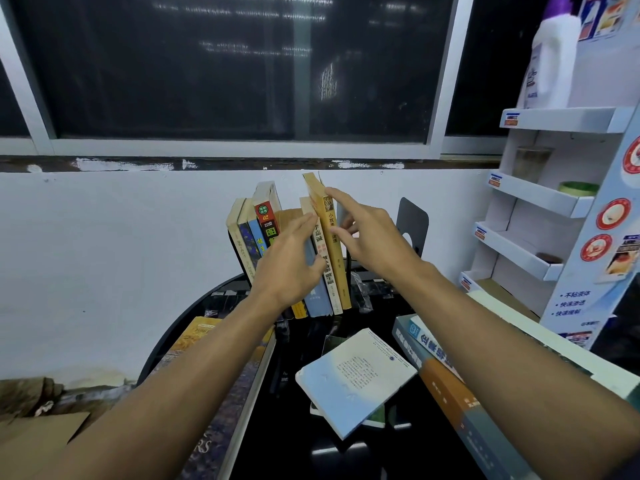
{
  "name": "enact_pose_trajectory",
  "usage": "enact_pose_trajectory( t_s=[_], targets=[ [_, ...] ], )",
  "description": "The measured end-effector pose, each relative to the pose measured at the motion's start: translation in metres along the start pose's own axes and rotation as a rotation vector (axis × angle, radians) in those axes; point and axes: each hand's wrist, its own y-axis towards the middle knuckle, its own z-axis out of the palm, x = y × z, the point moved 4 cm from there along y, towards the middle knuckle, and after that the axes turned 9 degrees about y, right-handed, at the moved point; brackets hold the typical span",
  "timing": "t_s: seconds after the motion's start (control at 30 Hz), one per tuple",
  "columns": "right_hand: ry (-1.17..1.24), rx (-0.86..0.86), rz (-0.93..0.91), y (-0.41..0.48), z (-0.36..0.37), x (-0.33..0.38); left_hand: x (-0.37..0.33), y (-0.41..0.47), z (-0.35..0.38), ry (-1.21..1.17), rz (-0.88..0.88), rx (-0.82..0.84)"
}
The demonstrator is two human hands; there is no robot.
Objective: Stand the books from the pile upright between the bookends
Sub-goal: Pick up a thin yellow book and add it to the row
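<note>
A row of upright books [263, 223] stands on the black round table [294, 459], leaning left against a bookend mostly hidden behind them. The tall tan book [330, 244] is at the row's right end. My left hand [291, 261] lies with straight fingers against the spines of the middle books. With its index finger stretched to the upper spine of the tan book, my right hand [367, 233] touches that book's right side. The black metal bookend [412, 220] stands apart to the right. A pale blue book [356, 375] lies flat in front.
A large picture book [221, 393] lies at the table's left edge under my left forearm. A thick blue and orange book [446, 372] lies on the right under my right forearm. A white cardboard display shelf [554, 209] stands at the right. A white wall and dark window are behind.
</note>
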Motion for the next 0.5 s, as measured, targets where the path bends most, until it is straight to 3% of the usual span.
enact_pose_trajectory(
  t_s=[0.23,0.5],
  targets=[
    [-0.157,0.117,0.021,-0.038,-0.035,-0.012,-0.016,-0.028,-0.009,-0.047,0.025,-0.023],
    [-0.338,0.305,0.145,-0.098,-0.084,-0.044,-0.063,-0.06,0.015,-0.13,0.064,0.182]
  ],
)
